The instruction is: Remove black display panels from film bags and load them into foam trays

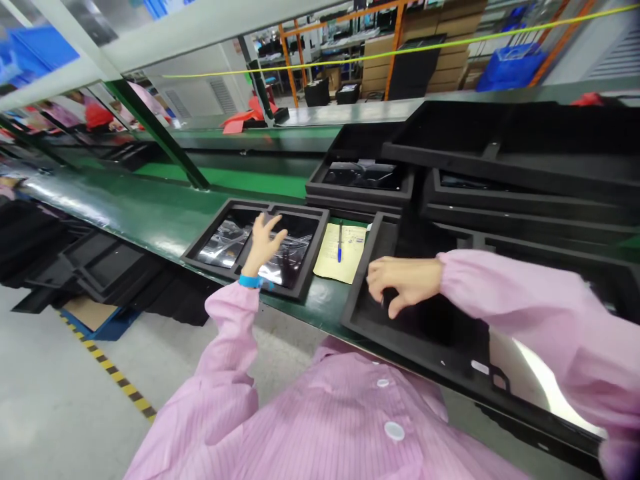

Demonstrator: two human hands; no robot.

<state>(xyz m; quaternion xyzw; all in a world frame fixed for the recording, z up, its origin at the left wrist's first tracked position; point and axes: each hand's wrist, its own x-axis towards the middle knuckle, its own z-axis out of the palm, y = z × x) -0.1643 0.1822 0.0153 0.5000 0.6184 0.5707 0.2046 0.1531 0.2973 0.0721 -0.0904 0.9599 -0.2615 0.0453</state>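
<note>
- head view, only 1 cam:
- left hand [263, 243] fingers spread apart, palm down, over/on the 2-pocket black foam tray [200, 247] on the green table [150, 213]. Fingertips at the divider rib between the 2 pockets; contact w/ the glossy bagged parts [225, 241] likely but can't confirm. Not clamped on anything.
- blue wrist strap [249, 281] on the left wrist, pink sleeve behind it.
- right hand [403, 283] curled, fingers down into the near-left corner of the big black tray [360, 320] at the table's near edge. Looks closed on sth small and dark, can't tell what, or whether it's just the tray wall.
- hands well apart; yellow sheet [333, 257] w/ blue pen [339, 248] on it lies between the 2 trays.
- key relation: 2-pocket tray sits straight ahead of the left hand, long axis running left-right along the table edge, slightly skewed. Left hand is much the nearer; right hand is across the yellow sheet from it.
- right of that: stacked black trays [500, 180], 1 w/ dark parts [360, 175] inside.
- below table left: more black trays on the floor [50, 373], yellow-black hazard tape.
- far bkgd: other ppl in pink down the line, orange racking, cartons. Too blurred for detail.
</note>
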